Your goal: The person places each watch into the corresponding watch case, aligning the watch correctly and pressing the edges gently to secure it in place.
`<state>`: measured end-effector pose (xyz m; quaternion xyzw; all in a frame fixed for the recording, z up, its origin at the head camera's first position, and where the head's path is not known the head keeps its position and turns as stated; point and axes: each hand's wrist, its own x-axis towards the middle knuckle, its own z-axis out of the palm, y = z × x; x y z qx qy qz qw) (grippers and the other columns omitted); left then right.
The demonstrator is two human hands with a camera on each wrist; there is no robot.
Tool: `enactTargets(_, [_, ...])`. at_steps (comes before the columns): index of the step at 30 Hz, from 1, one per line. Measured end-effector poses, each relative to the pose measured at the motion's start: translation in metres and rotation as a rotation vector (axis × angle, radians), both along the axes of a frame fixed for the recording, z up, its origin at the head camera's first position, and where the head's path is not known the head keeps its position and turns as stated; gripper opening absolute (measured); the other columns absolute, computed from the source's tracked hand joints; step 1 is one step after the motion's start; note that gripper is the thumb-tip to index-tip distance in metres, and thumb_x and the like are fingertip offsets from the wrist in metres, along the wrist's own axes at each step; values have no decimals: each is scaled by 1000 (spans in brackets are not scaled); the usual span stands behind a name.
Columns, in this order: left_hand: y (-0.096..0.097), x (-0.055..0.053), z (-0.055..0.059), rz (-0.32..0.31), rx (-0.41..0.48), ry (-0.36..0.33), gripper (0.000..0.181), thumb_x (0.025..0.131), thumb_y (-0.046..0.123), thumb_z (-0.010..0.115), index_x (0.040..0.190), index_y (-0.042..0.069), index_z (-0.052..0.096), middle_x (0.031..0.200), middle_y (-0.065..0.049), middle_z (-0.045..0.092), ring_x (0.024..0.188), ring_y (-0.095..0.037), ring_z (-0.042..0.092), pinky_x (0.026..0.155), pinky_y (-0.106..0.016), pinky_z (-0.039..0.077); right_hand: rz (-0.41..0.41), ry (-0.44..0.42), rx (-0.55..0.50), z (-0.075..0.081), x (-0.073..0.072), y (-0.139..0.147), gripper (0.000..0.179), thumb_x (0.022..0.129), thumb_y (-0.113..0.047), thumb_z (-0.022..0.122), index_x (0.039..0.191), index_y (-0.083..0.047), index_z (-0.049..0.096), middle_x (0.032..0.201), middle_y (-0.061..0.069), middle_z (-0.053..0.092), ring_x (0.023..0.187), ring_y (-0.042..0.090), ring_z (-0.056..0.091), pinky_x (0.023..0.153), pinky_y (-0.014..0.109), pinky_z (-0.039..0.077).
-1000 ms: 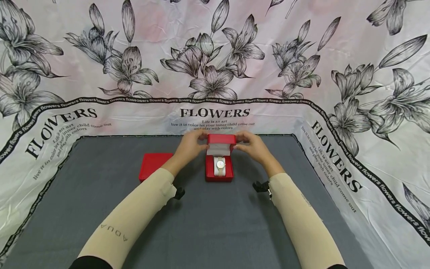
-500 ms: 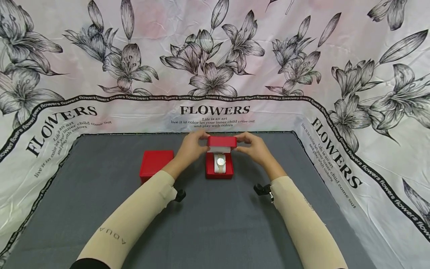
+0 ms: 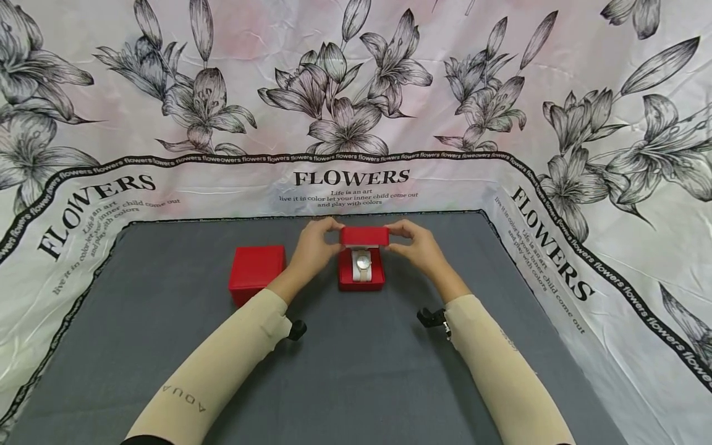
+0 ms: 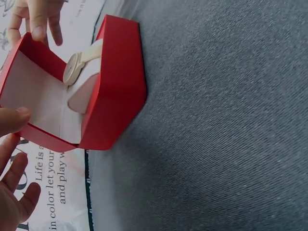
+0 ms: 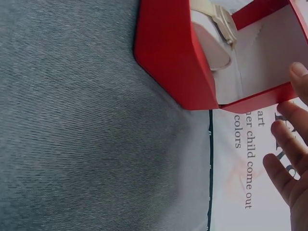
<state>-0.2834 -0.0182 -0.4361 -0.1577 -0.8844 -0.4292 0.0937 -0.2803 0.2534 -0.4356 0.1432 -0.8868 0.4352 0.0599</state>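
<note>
A red watch box [image 3: 361, 286] stands at the far middle of the table, its hinged lid [image 3: 364, 236] raised partway over the base. Inside, a pale-strapped wristwatch [image 3: 363, 262] with a round face is wrapped round a white cushion. My left hand [image 3: 314, 247] pinches the lid's left edge between thumb and fingers. On the opposite edge, my right hand [image 3: 417, 247] pinches the lid the same way. The left wrist view shows the lid's white lining [image 4: 38, 91] and a thumb on the rim. From the right wrist, the box's red side [image 5: 168, 48] fills the upper middle.
Left of the watch box lies a second red box [image 3: 257, 269], partly behind my left forearm. A grey cloth [image 3: 356, 358] covers the table. White fabric printed with flowers [image 3: 350, 117] rises behind the far edge.
Both hands have tilted the lid forward and down, so its white lining is now mostly hidden in the head view. The head view has shifted slightly; the base remains in place.
</note>
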Motion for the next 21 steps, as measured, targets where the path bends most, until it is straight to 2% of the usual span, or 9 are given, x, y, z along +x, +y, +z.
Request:
enactTargets(7, [2,8,-6,23,27,17,39,82,5,85,117,15,74,123,-3,73,120,-26,58,106,-44,45,-25,16,65,-3,8,-2,42,88,-10,81,127,-19,66,127,9,72,125,30,64,100,59,48])
enactTargets(10, [3,12,-9,39,38,20,42,83,7,85,122,16,74,125,-2,73,118,-26,57,104,-43,46,-11,17,69,-3,12,-6,46,88,-15,82,130,-17,62,130,12,70,127,31,63,102,60,47])
enactTargets(15, [4,20,-7,45,63,-61,48,84,26,86,129,19,69,131,-1,69,123,-26,55,103,-46,48,1,-22,49,-2,18,-9,55,88,-30,81,136,-19,57,136,12,66,132,30,59,104,61,46])
enactTargets(18, [5,24,-4,41,93,-107,50,85,38,84,129,20,67,133,-1,67,125,-26,57,102,-47,50,-7,-55,2,0,21,-10,52,91,-32,79,137,-20,57,137,11,66,133,27,58,103,59,48])
enactTargets(21, [7,28,-1,47,143,-138,47,88,40,81,128,20,67,134,-2,67,126,-27,60,99,-47,52,-14,-98,-40,2,23,-10,50,93,-32,77,138,-20,57,138,9,65,133,25,58,102,54,50])
